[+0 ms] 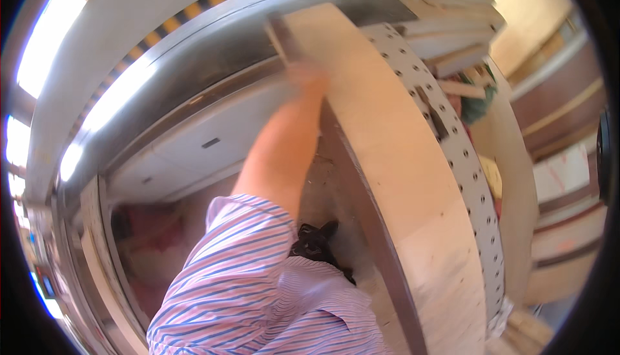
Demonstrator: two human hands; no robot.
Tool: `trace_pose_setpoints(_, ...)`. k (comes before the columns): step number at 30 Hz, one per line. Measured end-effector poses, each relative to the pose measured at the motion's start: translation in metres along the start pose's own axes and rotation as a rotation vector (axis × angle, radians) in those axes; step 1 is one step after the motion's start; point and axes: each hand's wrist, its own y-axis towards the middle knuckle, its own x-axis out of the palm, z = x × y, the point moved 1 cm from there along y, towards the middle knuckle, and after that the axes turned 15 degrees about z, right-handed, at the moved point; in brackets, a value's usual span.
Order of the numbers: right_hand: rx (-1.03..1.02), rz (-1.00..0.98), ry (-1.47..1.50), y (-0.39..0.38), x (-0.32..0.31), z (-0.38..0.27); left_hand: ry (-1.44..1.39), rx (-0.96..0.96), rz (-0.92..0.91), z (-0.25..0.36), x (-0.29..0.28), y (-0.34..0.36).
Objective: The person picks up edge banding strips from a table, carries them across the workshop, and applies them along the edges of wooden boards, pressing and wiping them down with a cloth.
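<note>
My left hand (310,77) reaches forward from a striped sleeve, and motion smears its fingers. It is at the left edge of a long, light wooden board (400,155), toward the board's far end. I cannot make out whether the fingers grip that edge or only touch it. The board has a dark brown side face (361,193) and runs from the far middle down to the lower right. My right hand is not in view.
A grey machine with a rounded metal front (245,32) and a yellow-black striped band (194,9) curves across the far left. Right of the board lies a perforated metal strip (462,155). Stacked panels (565,180) stand farther right. A black shoe (313,245) shows on the floor below.
</note>
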Motion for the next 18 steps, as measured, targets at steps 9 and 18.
trace_pose_setpoints(9,0.078,0.12,-0.433,0.016,-0.093,0.087,0.198,0.591,-0.444,0.044,-0.029,0.006)
trace_pose_setpoints(18,-0.01,0.139,-0.816,0.039,-0.16,0.085,-0.122,0.857,-0.569,0.005,0.08,0.063)
